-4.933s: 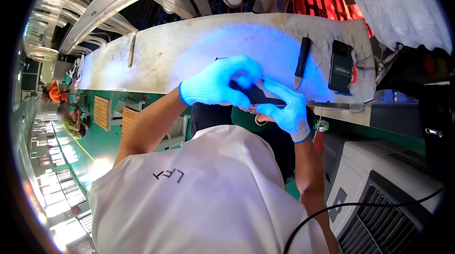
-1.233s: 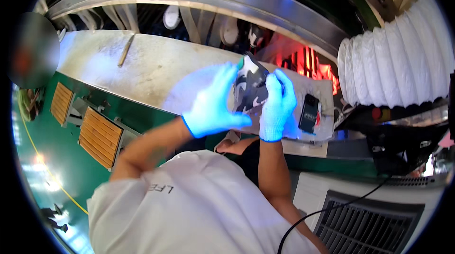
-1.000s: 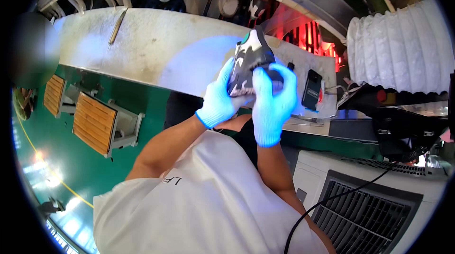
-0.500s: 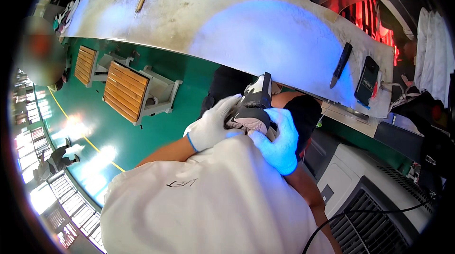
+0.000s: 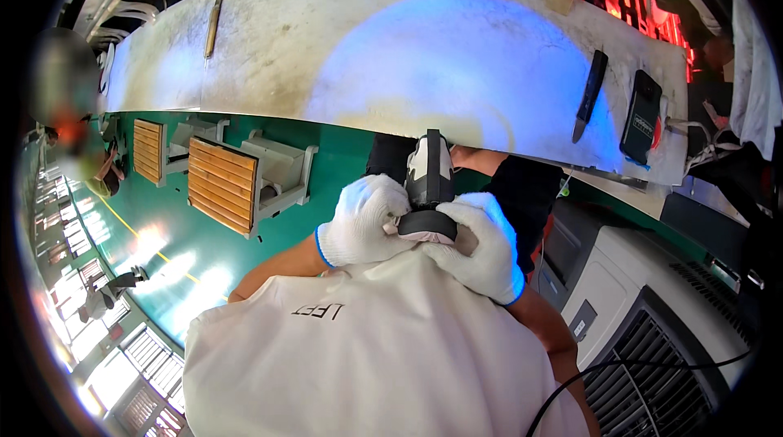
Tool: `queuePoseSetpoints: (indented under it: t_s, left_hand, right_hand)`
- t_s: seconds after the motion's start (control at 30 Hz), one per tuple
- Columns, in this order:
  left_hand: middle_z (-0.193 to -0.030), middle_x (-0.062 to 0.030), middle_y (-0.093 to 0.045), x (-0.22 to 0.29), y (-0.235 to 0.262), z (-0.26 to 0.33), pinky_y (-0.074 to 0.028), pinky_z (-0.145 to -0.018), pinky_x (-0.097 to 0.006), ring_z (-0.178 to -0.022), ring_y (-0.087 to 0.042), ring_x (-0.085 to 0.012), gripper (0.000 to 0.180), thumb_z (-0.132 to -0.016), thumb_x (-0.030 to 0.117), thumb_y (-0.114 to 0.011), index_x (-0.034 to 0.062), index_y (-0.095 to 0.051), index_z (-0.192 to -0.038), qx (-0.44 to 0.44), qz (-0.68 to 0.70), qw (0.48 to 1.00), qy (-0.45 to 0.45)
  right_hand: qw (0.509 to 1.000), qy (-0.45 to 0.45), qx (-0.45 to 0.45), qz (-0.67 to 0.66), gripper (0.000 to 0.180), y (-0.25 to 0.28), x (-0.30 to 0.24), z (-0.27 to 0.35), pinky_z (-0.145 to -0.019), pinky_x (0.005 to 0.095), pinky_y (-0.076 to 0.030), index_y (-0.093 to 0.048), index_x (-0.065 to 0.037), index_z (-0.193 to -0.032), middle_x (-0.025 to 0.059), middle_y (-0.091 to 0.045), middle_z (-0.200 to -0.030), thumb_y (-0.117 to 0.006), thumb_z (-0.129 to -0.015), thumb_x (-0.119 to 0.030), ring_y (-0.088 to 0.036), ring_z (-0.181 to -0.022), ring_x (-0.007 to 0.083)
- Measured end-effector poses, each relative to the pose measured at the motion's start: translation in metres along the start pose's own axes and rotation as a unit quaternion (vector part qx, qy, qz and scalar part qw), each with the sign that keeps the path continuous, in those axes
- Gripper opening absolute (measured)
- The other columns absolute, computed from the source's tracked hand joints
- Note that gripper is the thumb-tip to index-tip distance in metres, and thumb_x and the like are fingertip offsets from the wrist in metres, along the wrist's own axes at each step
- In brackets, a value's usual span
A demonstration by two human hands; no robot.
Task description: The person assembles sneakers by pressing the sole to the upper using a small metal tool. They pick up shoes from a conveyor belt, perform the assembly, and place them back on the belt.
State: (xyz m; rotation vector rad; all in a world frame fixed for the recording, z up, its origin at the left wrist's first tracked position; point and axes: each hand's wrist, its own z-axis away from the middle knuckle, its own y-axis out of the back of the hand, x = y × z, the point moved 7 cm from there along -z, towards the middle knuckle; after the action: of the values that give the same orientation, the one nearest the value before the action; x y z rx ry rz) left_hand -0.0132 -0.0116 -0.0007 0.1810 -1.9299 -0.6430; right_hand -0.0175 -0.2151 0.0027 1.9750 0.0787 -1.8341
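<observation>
A black-and-grey shoe piece (image 5: 429,188) sits pressed between both gloved hands, held close against the person's white shirt (image 5: 367,355), below the near edge of the counter (image 5: 408,46). The left hand (image 5: 363,221) wraps closed around its left side; the right hand (image 5: 481,245) cups shut under its dark sole end. On the counter, well apart to the right, lie a black tool (image 5: 589,94) and a dark phone-like device (image 5: 640,116).
</observation>
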Motion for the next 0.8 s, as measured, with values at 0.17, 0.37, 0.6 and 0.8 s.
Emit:
queuePoseSetpoints:
  t_s: [0.17,0.37,0.6,0.8]
  left_hand:
    - [-0.096,-0.0102,-0.065,-0.006,0.007,-0.014,-0.051,-0.07,-0.044,-0.081,-0.065,-0.0338,0.062,-0.064,0.016,-0.106,0.0116,-0.056,-0.101,-0.045,0.042,0.997,0.053]
    - [-0.091,-0.0086,-0.062,-0.009,0.014,-0.019,-0.049,-0.068,-0.042,-0.08,-0.062,-0.0324,0.054,-0.069,0.015,-0.102,0.0107,-0.054,-0.093,-0.044,0.064,0.986,0.149]
    - [-0.09,-0.0088,-0.059,-0.025,0.01,-0.014,-0.048,-0.069,-0.041,-0.08,-0.059,-0.0313,0.057,-0.066,0.015,-0.102,0.0103,-0.051,-0.089,-0.044,0.102,0.969,0.222]
    - [-0.092,-0.0082,-0.059,-0.029,0.003,-0.002,-0.05,-0.071,-0.04,-0.082,-0.059,-0.0289,0.061,-0.064,0.017,-0.106,0.0104,-0.052,-0.093,-0.037,0.113,0.96,0.255]
  right_hand:
    - [0.996,0.051,-0.027,0.066,0.052,0.0,-0.01,-0.016,-0.088,0.0442,-0.062,-0.075,-0.008,-0.124,0.0097,-0.068,-0.114,-0.1,-0.079,-0.018,-0.073,-0.103,0.0325]
    - [0.992,0.097,-0.043,0.063,0.048,-0.008,-0.008,-0.031,-0.083,0.046,-0.06,-0.074,-0.008,-0.12,0.0081,-0.066,-0.105,-0.099,-0.081,-0.02,-0.07,-0.092,0.0312]
    - [0.997,0.067,-0.041,0.02,0.046,-0.015,-0.001,-0.046,-0.076,0.0426,-0.057,-0.074,-0.008,-0.116,0.0082,-0.066,-0.101,-0.101,-0.081,-0.02,-0.068,-0.089,0.0288]
    - [0.996,-0.055,-0.045,-0.052,0.068,-0.012,0.012,-0.043,-0.078,0.037,-0.058,-0.068,-0.003,-0.134,0.0091,-0.067,-0.102,-0.103,-0.077,-0.017,-0.068,-0.088,0.0256]
